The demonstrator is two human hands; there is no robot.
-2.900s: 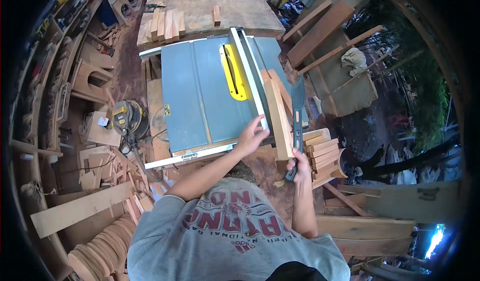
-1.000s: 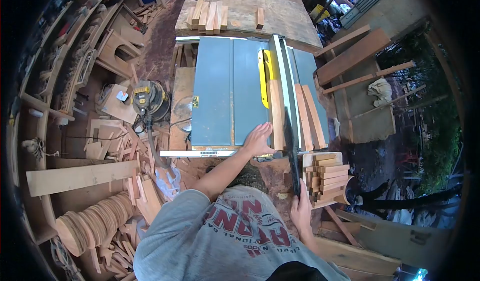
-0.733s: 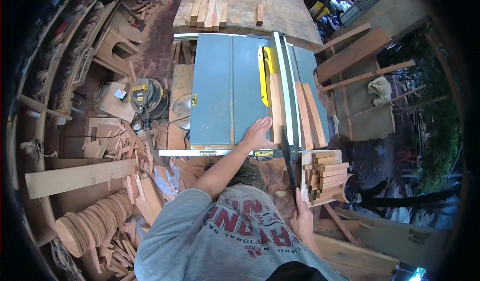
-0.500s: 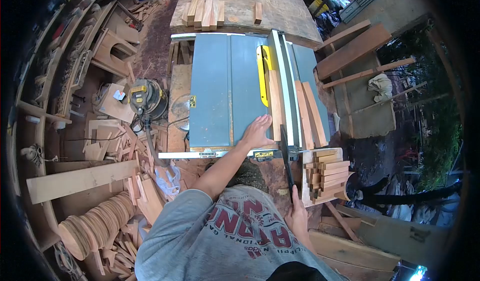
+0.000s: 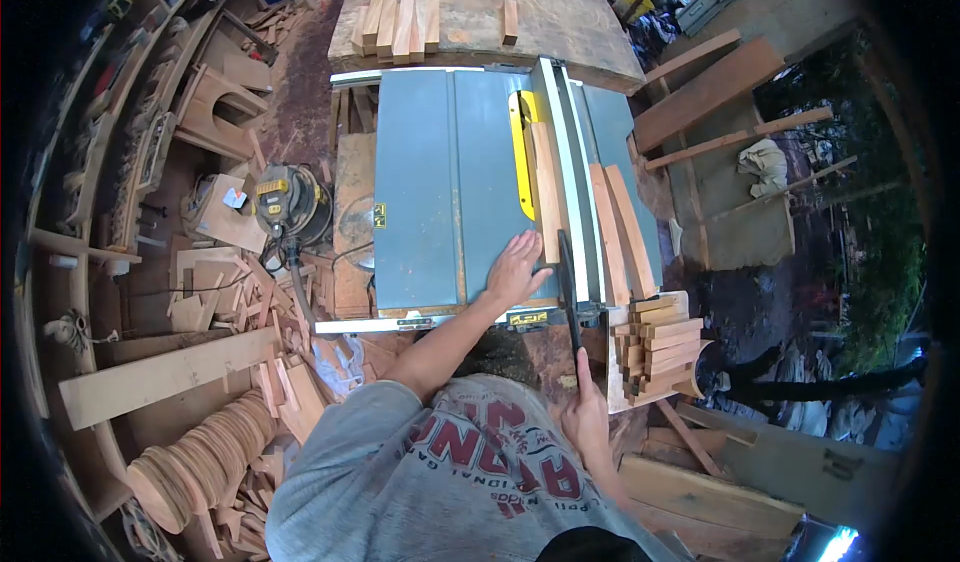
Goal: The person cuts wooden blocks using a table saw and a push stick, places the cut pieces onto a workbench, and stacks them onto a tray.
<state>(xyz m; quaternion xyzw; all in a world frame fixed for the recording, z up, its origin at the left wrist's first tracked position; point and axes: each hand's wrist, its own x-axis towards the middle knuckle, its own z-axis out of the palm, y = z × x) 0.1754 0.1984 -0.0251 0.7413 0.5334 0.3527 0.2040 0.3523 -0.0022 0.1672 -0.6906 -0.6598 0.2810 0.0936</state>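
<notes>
A long wooden piece (image 5: 545, 192) lies on the table saw (image 5: 415, 192), between the yellow blade insert (image 5: 521, 152) and the fence (image 5: 568, 152). My left hand (image 5: 515, 270) rests flat on the saw top, its fingers spread and the fingertips close to the near part of the piece's left side. In my right hand (image 5: 583, 407) is the handle of a black push stick (image 5: 568, 297), whose far end is at the near end of the piece. The blade is hard to make out.
Two wooden strips (image 5: 625, 227) lie right of the fence. Cut blocks (image 5: 660, 347) are stacked at the right front. More blocks (image 5: 403, 27) stand on the wooden table (image 5: 470, 12) beyond the saw. A shop vacuum (image 5: 290, 202) and offcuts are at the left.
The piece, earlier held right of the fence, now lies left of it and has slid forward along it. The push stick has moved from beside the fence to the piece's near end.
</notes>
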